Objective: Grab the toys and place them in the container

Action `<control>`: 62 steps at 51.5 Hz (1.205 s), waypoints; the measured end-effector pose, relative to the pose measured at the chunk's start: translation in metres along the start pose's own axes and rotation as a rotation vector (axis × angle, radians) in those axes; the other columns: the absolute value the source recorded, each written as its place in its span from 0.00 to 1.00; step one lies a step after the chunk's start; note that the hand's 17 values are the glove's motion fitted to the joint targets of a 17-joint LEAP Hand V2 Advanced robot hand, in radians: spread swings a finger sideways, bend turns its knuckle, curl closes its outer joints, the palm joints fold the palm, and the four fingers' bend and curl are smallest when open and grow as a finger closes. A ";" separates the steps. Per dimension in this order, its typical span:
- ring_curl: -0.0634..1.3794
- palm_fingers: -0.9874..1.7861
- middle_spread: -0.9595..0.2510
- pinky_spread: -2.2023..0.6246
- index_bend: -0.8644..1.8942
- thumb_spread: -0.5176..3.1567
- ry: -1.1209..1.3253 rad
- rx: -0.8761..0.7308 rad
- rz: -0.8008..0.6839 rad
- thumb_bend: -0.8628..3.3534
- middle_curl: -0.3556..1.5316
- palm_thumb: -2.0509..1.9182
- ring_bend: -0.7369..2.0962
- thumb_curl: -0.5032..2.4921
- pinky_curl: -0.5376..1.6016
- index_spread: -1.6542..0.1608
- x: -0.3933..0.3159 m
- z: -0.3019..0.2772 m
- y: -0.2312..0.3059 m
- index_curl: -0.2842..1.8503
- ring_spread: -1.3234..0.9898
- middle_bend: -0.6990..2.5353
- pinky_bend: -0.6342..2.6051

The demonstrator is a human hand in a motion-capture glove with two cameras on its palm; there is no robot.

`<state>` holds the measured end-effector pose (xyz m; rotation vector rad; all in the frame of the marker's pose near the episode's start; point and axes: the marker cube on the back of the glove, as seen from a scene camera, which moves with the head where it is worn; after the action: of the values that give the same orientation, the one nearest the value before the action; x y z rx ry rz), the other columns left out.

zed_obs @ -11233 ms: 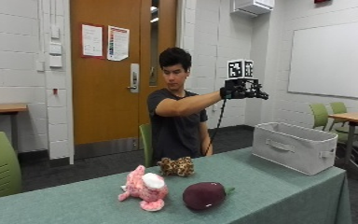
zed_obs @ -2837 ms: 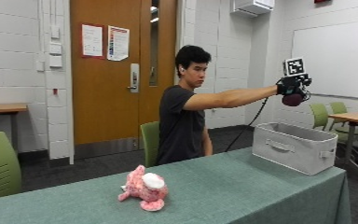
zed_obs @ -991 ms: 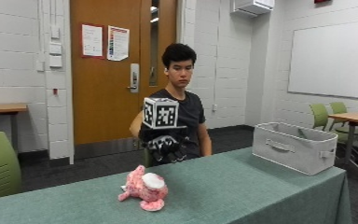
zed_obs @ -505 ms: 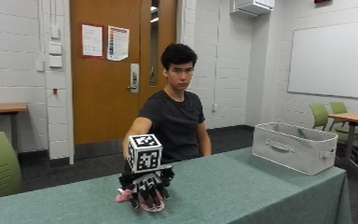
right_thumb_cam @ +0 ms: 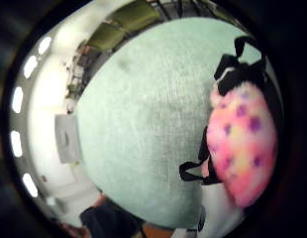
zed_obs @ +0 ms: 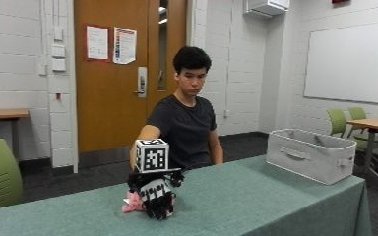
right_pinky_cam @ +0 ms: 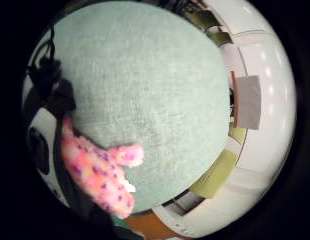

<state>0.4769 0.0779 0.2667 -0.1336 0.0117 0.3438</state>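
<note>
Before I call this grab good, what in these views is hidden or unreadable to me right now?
- Pink spotted plush toy: outside view, mostly hidden behind the black-gloved right hand.
- Fingers on the toy: unclear in all three views, so a closed grip is not confirmed.
- Inside of the grey fabric container: outside view, its near wall hides the contents.
- Toy's far end: little-finger palm view, cut off at the picture's edge.

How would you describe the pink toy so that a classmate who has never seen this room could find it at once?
Start at the long table with the green cloth. Near its front edge, far from the grey container, the gloved right hand reaches down onto the pink plush toy. It is the only fluffy pink thing there, speckled with darker spots.
</note>
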 end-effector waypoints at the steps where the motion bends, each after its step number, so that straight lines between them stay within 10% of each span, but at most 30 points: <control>1: 0.28 0.60 0.59 0.68 0.46 0.48 0.008 0.021 0.005 0.26 0.42 0.64 0.45 0.29 0.41 0.73 -0.001 -0.001 0.001 0.30 0.35 0.30 0.44; 21: 0.39 0.86 0.51 0.61 0.46 0.39 -0.011 -0.084 -0.021 0.24 0.51 0.66 0.59 0.36 0.41 0.73 -0.034 -0.026 0.014 0.35 0.37 0.44 0.41; 62: 0.43 0.79 0.53 0.61 0.54 0.32 -0.117 0.341 -0.553 0.23 0.53 0.64 0.65 0.48 0.44 0.77 -0.397 -0.318 0.080 0.47 0.39 0.52 0.46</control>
<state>0.0795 -0.0226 -0.0451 0.2207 -0.0807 -0.2059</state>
